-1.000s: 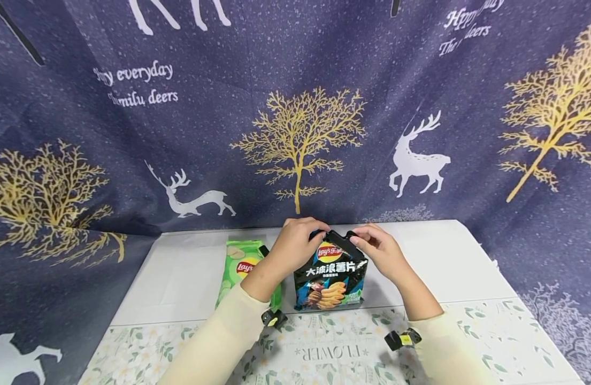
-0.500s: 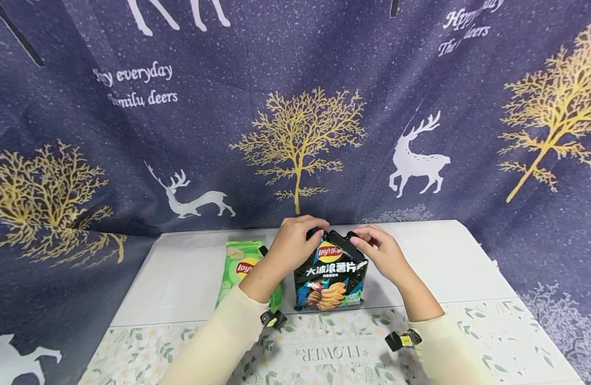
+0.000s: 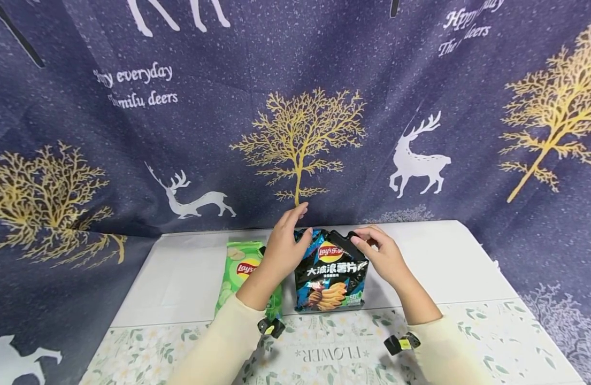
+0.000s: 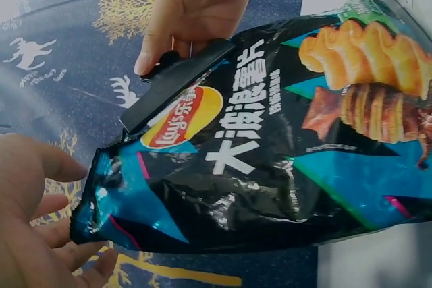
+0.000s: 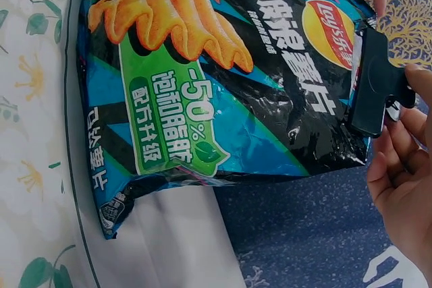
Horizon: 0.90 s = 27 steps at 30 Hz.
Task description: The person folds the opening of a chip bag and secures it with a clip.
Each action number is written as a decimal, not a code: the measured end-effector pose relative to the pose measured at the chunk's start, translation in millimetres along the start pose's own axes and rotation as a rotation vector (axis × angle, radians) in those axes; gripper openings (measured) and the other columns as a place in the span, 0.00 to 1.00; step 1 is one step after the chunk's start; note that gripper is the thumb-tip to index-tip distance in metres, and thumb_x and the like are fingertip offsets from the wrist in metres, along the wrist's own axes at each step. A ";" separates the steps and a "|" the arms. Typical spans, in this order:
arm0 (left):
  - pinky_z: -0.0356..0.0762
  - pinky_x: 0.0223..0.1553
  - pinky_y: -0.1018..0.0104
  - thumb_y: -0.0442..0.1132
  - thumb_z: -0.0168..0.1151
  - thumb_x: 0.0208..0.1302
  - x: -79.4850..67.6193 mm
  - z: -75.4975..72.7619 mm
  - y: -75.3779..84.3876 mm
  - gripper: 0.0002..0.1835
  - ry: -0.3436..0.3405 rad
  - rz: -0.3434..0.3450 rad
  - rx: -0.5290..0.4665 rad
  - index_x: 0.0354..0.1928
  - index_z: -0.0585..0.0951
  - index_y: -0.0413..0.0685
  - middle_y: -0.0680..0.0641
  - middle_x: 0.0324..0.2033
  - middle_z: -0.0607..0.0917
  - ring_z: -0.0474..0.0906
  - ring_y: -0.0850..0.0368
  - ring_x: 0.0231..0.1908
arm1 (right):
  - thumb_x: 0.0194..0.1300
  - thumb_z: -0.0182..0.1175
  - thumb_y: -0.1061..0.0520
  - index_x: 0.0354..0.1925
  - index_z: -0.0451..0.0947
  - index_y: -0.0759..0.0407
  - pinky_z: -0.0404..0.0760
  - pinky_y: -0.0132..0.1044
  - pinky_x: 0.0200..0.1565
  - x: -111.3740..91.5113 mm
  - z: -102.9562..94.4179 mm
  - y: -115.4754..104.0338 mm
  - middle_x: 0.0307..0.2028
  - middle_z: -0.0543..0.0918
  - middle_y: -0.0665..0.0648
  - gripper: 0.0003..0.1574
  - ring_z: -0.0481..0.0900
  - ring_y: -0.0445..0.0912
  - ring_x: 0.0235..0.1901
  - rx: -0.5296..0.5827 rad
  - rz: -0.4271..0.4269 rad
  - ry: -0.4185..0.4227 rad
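A black-and-blue bag of Lay's potato chips [image 3: 330, 286] stands upright on the table, its printed front toward me. A black bag clip [image 3: 344, 244] sits across the right part of its top edge. My right hand [image 3: 384, 254] pinches this clip by its handles, thumb on the near side, as the right wrist view also shows around the clip [image 5: 370, 89]. My left hand [image 3: 284, 247] is at the bag's upper left corner, fingers extended and spread from the thumb. In the left wrist view, the blue corner of the bag [image 4: 108, 200] lies between the left hand's parted fingers.
A green Lay's chip bag [image 3: 237, 272] lies to the left, partly behind my left forearm, with a small black piece [image 3: 262, 250] at its upper right edge. The table [image 3: 420, 289] has a floral front strip. A dark blue deer-print curtain [image 3: 194, 139] hangs close behind.
The left hand has let go of the bag's top beside the clip, moved left and straightened its fingers, uncovering the blue upper left corner. The right hand stays on the clip.
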<state>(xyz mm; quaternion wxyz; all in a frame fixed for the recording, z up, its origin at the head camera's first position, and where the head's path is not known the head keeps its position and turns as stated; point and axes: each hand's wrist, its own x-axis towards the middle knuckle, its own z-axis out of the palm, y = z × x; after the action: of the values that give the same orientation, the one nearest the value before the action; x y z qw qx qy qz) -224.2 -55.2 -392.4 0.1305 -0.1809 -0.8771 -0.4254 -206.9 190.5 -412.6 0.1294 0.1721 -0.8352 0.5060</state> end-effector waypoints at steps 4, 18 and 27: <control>0.73 0.65 0.44 0.50 0.58 0.75 -4.8 2.2 -7.7 0.33 0.037 -0.027 -0.035 0.77 0.60 0.65 0.50 0.68 0.72 0.70 0.51 0.68 | 0.72 0.60 0.63 0.54 0.81 0.68 0.77 0.30 0.45 -0.8 0.6 -0.4 0.42 0.81 0.60 0.15 0.75 0.34 0.39 0.003 0.001 0.004; 0.75 0.62 0.44 0.62 0.59 0.70 -29.6 16.6 -29.6 0.45 0.025 -0.186 -0.211 0.80 0.45 0.72 0.51 0.70 0.71 0.72 0.49 0.65 | 0.74 0.58 0.62 0.57 0.80 0.68 0.75 0.24 0.47 -2.4 1.5 3.4 0.43 0.80 0.58 0.18 0.75 0.32 0.41 0.048 0.025 0.004; 0.77 0.61 0.49 0.62 0.58 0.71 -41.3 27.1 -39.7 0.45 -0.007 -0.234 -0.228 0.81 0.50 0.59 0.43 0.69 0.71 0.73 0.47 0.64 | 0.74 0.57 0.62 0.59 0.79 0.68 0.74 0.24 0.44 -2.9 5.0 15.5 0.41 0.77 0.56 0.19 0.74 0.38 0.39 0.065 0.041 0.016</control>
<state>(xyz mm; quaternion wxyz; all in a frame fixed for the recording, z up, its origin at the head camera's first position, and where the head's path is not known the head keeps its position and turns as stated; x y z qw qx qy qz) -206.0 -65.0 -452.3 0.0558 -0.0924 -0.8386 -0.5340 -211.0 193.1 -428.4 0.1200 0.1552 -0.8207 0.5367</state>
